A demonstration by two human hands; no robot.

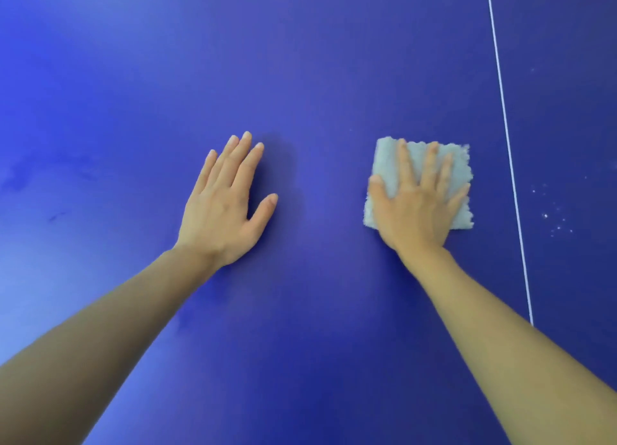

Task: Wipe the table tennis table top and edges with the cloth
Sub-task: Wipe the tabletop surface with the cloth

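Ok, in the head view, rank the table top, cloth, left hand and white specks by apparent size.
1. table top
2. left hand and cloth, about alike; the right hand covers part of the cloth
3. white specks

Cloth (464, 164) on table (300, 60), left of line (507, 137).

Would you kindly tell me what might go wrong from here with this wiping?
The white specks lie beyond the thin white line, right of the pale fluffy folded cloth; strokes could miss them. The bare left hand rests flat on the blue table top and may leave prints. The right hand only presses the cloth, which might slip.
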